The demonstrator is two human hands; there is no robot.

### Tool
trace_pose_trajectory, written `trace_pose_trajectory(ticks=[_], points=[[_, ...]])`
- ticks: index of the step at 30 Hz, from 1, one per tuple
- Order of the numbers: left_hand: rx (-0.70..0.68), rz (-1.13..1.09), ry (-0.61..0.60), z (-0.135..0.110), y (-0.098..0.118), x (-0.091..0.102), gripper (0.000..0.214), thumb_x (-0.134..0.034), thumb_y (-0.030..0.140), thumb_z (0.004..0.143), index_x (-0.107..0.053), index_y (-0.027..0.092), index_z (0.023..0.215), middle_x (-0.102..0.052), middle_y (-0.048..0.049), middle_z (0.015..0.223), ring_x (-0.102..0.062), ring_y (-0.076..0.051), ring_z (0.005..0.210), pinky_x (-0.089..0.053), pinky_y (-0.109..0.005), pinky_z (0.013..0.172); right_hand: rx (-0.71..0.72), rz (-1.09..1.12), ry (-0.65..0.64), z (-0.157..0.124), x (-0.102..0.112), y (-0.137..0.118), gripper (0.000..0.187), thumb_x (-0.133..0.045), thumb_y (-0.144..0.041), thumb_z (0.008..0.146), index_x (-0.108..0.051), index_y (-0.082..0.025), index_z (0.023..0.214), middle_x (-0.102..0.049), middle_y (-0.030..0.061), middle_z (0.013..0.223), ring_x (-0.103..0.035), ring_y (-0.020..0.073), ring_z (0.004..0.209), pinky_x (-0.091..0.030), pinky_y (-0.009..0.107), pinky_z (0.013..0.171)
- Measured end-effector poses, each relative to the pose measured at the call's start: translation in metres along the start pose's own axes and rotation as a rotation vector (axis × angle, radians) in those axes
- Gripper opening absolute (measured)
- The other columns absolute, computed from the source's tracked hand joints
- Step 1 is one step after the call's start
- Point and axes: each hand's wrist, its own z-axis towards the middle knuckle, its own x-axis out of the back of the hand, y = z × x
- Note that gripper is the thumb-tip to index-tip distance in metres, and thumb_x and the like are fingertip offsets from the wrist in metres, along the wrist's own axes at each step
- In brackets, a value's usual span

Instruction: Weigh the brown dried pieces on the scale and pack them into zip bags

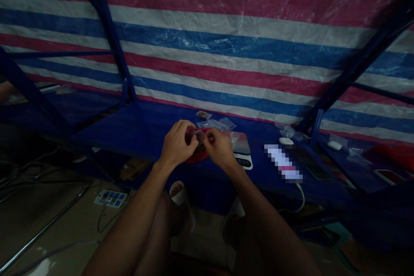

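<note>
Over a red bowl (198, 158) at the front of the blue shelf, both my hands hold a small clear plastic bag (199, 138). My left hand (177, 144) grips the bag from the left with bent fingers. On the other side, the fingers of my right hand (220, 146) are closed on the bag's edge. Dark bits show in or behind the bag; I cannot tell which. Just right of my right hand sits a white kitchen scale (242, 143). Behind my hands lie clear empty bags (211, 125) and a small filled bag (203, 115) with brownish contents.
To the right are a blurred-out phone (283, 163) with a white cable (303, 198), a dark phone (312, 166) and a white oval case (286, 141). Blue metal posts (111, 34) flank the shelf. Striped sheeting (220, 47) hangs behind. A power strip (111, 198) lies on the floor.
</note>
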Motion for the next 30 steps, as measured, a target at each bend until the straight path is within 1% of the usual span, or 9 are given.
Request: trace_pose_trajectory(ticks=[2,5,8,11,15,18,23,26,30], points=[[-0.138,-0.116,-0.095,-0.002,-0.008,-0.002,0.048,-0.067,0.031,0.09,-0.06,0.02,0.136,-0.068,-0.0136,0.141,-0.063,-0.03,0.135,-0.048,-0.043,0.119,-0.003,0.165,-0.001,0.001,-0.002,0.005,0.018,-0.061,-0.038,0.1,-0.063,-0.022,0.091,-0.077,0.0048,0.086,-0.073,0.0206,0.079,-0.053,0.031,0.074],[-0.159,-0.17,-0.215,-0.004,-0.017,-0.006,0.068,-0.077,0.038,0.086,-0.055,0.022,0.149,-0.066,-0.0139,0.151,-0.063,-0.033,0.14,-0.047,-0.049,0.122,-0.007,0.405,-0.029,0.004,-0.006,0.011,0.02,-0.064,-0.042,0.093,-0.063,-0.022,0.088,-0.075,0.0031,0.083,-0.072,0.0199,0.077,-0.055,0.032,0.074],[-0.116,-0.151,-0.261,-0.004,-0.019,-0.007,0.068,-0.082,0.042,0.082,-0.061,0.022,0.145,-0.072,-0.0124,0.144,-0.068,-0.033,0.133,-0.052,-0.05,0.118,-0.062,0.569,-0.047,0.006,-0.009,0.013,0.023,-0.069,-0.044,0.087,-0.063,-0.022,0.086,-0.074,0.0017,0.08,-0.072,0.0187,0.074,-0.056,0.031,0.071],[-0.122,-0.085,-0.263,-0.003,-0.017,-0.007,0.073,-0.085,0.046,0.081,-0.062,0.021,0.146,-0.072,-0.0126,0.145,-0.067,-0.035,0.135,-0.051,-0.05,0.119,-0.121,0.615,-0.01,0.007,-0.008,0.013,0.025,-0.071,-0.045,0.085,-0.063,-0.022,0.085,-0.074,0.0008,0.076,-0.07,0.0173,0.069,-0.053,0.029,0.065],[-0.145,-0.034,-0.271,-0.004,-0.016,-0.006,0.058,-0.073,0.045,0.093,-0.064,0.02,0.145,-0.074,-0.0113,0.142,-0.068,-0.032,0.134,-0.052,-0.047,0.119,-0.155,0.699,-0.055,0.007,-0.005,0.01,0.031,-0.079,-0.045,0.082,-0.062,-0.022,0.093,-0.076,-0.0003,0.079,-0.074,0.0174,0.073,-0.057,0.028,0.069],[-0.166,0.004,-0.304,-0.004,-0.017,-0.002,0.055,-0.067,0.045,0.098,-0.064,0.019,0.146,-0.074,-0.0119,0.14,-0.07,-0.031,0.132,-0.055,-0.045,0.115,-0.216,0.714,-0.086,0.006,-0.004,0.012,0.036,-0.083,-0.039,0.078,-0.06,-0.023,0.101,-0.077,-0.0012,0.08,-0.077,0.018,0.074,-0.061,0.029,0.071],[-0.187,0.15,-0.374,0.01,-0.021,0.007,0.046,-0.06,0.045,0.101,-0.07,0.019,0.139,-0.077,-0.0115,0.133,-0.074,-0.031,0.122,-0.059,-0.042,0.105,-0.261,0.636,-0.035,0.01,-0.005,0.02,0.03,-0.072,-0.024,0.082,-0.057,-0.023,0.108,-0.078,-0.0026,0.078,-0.077,0.0167,0.066,-0.063,0.028,0.066],[-0.214,0.265,-0.469,0.027,-0.025,0.014,0.045,-0.062,0.047,0.1,-0.072,0.022,0.136,-0.078,-0.0099,0.129,-0.075,-0.031,0.12,-0.059,-0.039,0.1,-0.255,0.558,0.019,0.012,-0.004,0.024,0.021,-0.065,-0.025,0.09,-0.056,-0.024,0.11,-0.077,-0.0021,0.077,-0.076,0.0168,0.063,-0.061,0.027,0.06],[-0.25,0.422,-0.639,0.053,-0.029,0.021,0.038,-0.062,0.05,0.097,-0.076,0.025,0.122,-0.081,-0.0071,0.116,-0.078,-0.03,0.107,-0.058,-0.036,0.084,-0.211,0.445,0.044,0.013,-0.005,0.03,0.015,-0.06,-0.028,0.096,-0.057,-0.024,0.111,-0.077,-0.0002,0.079,-0.076,0.0188,0.063,-0.057,0.027,0.056]])
